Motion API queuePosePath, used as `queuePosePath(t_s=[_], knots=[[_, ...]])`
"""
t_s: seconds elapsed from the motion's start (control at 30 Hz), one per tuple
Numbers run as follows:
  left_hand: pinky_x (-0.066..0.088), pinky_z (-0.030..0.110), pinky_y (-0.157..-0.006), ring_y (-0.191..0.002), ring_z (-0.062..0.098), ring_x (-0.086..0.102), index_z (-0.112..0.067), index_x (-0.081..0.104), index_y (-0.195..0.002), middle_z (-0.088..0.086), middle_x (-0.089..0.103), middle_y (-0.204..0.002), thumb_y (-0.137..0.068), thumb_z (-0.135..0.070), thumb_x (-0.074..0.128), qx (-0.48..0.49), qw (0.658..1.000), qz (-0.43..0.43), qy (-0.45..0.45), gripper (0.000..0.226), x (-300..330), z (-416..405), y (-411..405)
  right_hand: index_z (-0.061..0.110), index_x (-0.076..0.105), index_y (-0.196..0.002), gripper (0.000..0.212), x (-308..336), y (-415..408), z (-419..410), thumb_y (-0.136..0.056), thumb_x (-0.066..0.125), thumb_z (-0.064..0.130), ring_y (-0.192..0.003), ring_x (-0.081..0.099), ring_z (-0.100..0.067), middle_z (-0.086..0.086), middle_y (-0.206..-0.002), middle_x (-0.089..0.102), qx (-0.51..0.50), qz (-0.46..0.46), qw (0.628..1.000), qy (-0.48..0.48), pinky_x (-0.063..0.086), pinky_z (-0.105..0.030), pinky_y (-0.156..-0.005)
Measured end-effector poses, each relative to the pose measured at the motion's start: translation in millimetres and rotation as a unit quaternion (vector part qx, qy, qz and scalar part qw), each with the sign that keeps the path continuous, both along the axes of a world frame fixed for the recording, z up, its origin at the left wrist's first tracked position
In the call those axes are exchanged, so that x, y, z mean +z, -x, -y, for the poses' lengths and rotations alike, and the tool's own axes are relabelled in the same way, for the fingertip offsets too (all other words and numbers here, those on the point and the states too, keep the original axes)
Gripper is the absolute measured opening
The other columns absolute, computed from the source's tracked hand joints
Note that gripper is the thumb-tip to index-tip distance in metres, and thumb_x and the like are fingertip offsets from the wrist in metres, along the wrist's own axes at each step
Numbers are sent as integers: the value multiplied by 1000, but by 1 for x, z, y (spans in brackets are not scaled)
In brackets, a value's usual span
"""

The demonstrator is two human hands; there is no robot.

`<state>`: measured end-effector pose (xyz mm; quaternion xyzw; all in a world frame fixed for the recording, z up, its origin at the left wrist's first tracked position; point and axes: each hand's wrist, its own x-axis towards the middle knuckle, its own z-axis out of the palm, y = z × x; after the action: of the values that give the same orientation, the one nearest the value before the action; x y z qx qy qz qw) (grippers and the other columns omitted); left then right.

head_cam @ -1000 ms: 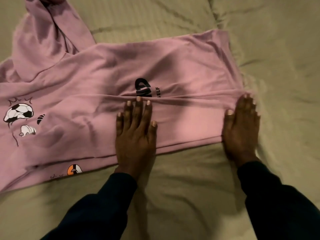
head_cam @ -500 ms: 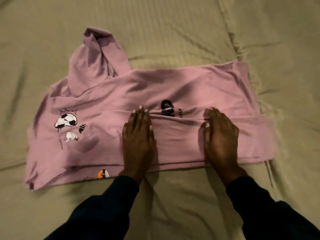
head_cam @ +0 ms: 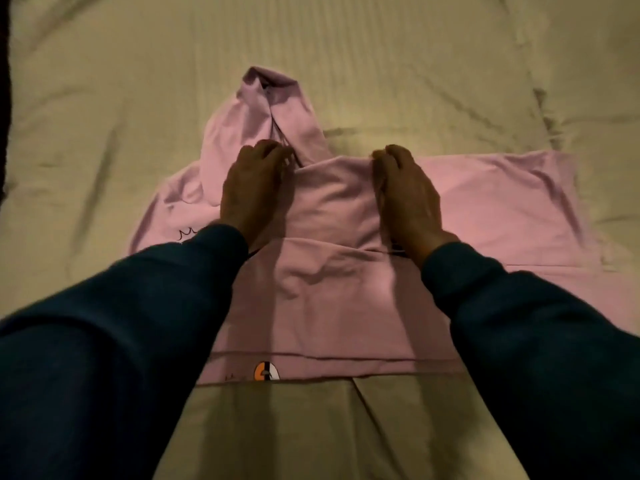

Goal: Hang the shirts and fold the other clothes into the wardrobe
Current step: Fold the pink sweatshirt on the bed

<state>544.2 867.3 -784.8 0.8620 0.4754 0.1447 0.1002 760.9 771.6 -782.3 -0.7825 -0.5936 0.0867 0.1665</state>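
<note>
Both hands (head_cam: 256, 188) (head_cam: 405, 192) reached forward (hoodie's (head_cam: 332, 299) far edge).

A home bedroom: wide bed under rumpled beige striped bedding (head_cam: 381, 64), pink hoodie (head_cam: 332, 299) on top.

Both arms reach far forward, side by side, in dark blue sleeves. Left hand (head_cam: 254, 188) palm down, fingers curled at tips. Right hand (head_cam: 407, 195) same pose — knuckles up, fingertips bent down and tucked. Hands apart, level with each other. Exact grip blurred — cannot tell.
</note>
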Motion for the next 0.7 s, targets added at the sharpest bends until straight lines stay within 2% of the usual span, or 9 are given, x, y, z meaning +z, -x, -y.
queuePosePath(t_s=[0.07,0.17,0.3,0.37,0.43,0.5,0.57,0.63,0.7], knots=[[48,46,-78,-100,38,57,-15,67,-124,7,65,-130,-96,-15,53,-79,995,-55,-11,31,-1,-18,8,6,54,-129,35,-3,-13,-8,-94,50,2,-105,54,-42,-16,-133,53,24,59,998,30,49,-48,-85],[49,45,-75,-96,38,60,-17,69,-121,8,68,-124,-95,-17,52,-138,987,-72,-29,31,4,-38,17,3,59,-117,29,-8,-21,-9,-89,54,2,-98,51,-42,-17,-125,56,53,69,994,59,47,-48,-79],[47,44,-65,-86,41,63,-18,57,-136,19,68,-112,-94,-11,56,-172,982,-76,-17,42,15,-48,6,8,67,-102,21,-2,-9,-2,-98,52,22,-86,54,-39,-17,-98,64,42,68,997,2,41,-42,-69],[40,40,-64,-92,39,63,-20,54,-137,18,66,-116,-97,-14,56,-146,986,-85,3,41,17,-48,-5,11,69,-94,35,6,2,-2,-103,46,36,-79,56,-40,-18,-86,67,4,51,998,20,32,-37,-62],[35,35,-67,-98,36,61,-16,57,-127,16,64,-116,-97,-16,57,-106,992,-74,0,30,15,-43,-11,14,69,-94,42,10,12,-10,-103,42,44,-81,59,-42,-18,-87,69,-16,46,997,63,32,-35,-61],[39,32,-70,-102,29,57,-11,57,-122,14,58,-120,-98,-17,53,-38,999,-3,7,25,9,-27,-12,16,69,-99,41,13,25,-26,-101,44,49,-86,61,-40,-15,-94,71,-15,24,996,80,36,-34,-64],[45,38,-77,-99,29,53,-7,57,-115,15,56,-118,-99,-22,47,29,998,60,5,23,0,1,-9,16,69,-103,39,12,35,-46,-99,50,49,-92,62,-37,-12,-100,71,-26,-37,995,86,38,-34,-68],[43,45,-84,-97,33,51,-7,56,-109,15,55,-113,-99,-29,48,45,997,55,-4,25,-12,23,1,13,70,-99,38,9,41,-65,-96,56,49,-93,62,-35,-12,-100,70,-52,-94,990,87,40,-33,-68],[41,45,-97,-109,34,51,-7,56,-118,14,54,-121,-100,-37,49,12,1000,28,-2,36,-24,32,18,11,68,-91,37,8,44,-80,-90,64,48,-89,62,-34,-11,-92,67,-55,-102,988,107,37,-33,-66]])
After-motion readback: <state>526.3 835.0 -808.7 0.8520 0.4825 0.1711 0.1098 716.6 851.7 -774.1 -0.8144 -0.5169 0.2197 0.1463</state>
